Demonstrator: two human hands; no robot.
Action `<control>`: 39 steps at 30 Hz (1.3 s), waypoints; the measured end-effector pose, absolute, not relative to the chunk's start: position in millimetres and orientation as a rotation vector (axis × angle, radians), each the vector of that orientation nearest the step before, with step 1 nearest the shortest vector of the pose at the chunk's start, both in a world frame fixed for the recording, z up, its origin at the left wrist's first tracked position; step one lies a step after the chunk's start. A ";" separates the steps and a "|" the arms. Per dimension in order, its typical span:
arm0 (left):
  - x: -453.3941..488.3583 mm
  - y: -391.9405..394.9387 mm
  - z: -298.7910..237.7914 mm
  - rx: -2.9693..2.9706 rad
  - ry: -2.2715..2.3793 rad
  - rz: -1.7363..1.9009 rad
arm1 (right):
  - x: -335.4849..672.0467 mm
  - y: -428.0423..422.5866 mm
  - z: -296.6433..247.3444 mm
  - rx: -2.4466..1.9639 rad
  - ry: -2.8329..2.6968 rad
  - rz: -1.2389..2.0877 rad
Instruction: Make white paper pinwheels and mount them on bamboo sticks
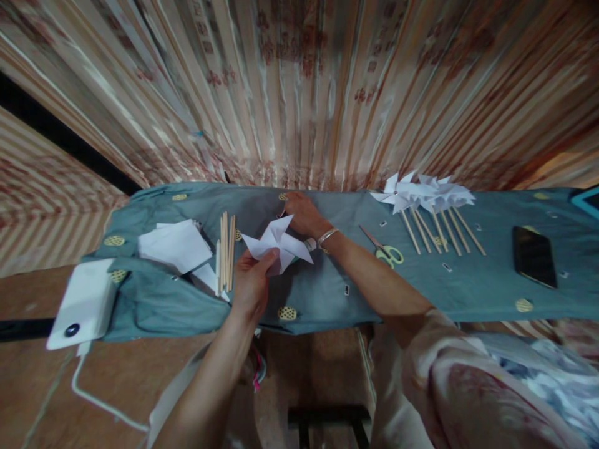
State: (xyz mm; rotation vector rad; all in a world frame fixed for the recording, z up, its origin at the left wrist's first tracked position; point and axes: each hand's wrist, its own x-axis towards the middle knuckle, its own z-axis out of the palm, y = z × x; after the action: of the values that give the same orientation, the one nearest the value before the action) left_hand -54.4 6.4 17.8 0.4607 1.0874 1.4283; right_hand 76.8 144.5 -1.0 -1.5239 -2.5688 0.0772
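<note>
My left hand grips a white paper pinwheel between thumb and fingers, above the middle of the cloth-covered table. My right hand is just beyond it, toward the far edge, fingers bent; whether it grasps anything I cannot tell. Left of the pinwheel: a row of bare wooden sticks, then a pile of white paper sheets. Right of my right forearm: green-handled scissors. Farther right, at the far side: several pinwheels on sticks, lying together. Dark phone at right.
</note>
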 end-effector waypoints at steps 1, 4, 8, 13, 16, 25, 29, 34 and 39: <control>-54.4 6.6 17.3 0.467 1.085 1.428 | 76.4 143.7 -0.7 -1.528 -2.565 0.074; -54.0 7.3 16.4 0.477 1.084 1.433 | 75.7 141.7 -1.0 -1.533 -2.543 0.079; -53.3 7.6 17.3 0.467 1.084 1.429 | 78.2 142.9 -4.3 -1.471 -2.469 0.152; -54.8 8.4 17.9 0.485 1.097 1.427 | 90.0 149.3 -9.8 -1.449 -2.110 0.485; -56.0 9.4 17.4 0.485 1.107 1.441 | 99.8 149.2 -12.7 -1.357 -1.743 0.823; -48.8 11.2 16.7 0.531 1.095 1.447 | 141.6 88.4 -18.2 -1.121 -1.161 1.218; -40.1 9.6 13.6 0.576 1.081 1.420 | 167.5 31.9 -22.5 -1.286 -1.402 1.084; -27.6 7.2 9.8 0.623 1.081 1.368 | 184.9 -13.7 -32.4 -1.420 -1.769 0.854; -16.9 8.0 4.3 0.653 1.089 1.332 | 195.5 -23.0 -34.1 -1.507 -2.014 0.584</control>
State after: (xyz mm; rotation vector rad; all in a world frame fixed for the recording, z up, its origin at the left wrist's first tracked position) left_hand -16.9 8.0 4.3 0.6529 1.0888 1.3321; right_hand 195.5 -23.0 -34.1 -1.5070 -2.0141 0.5845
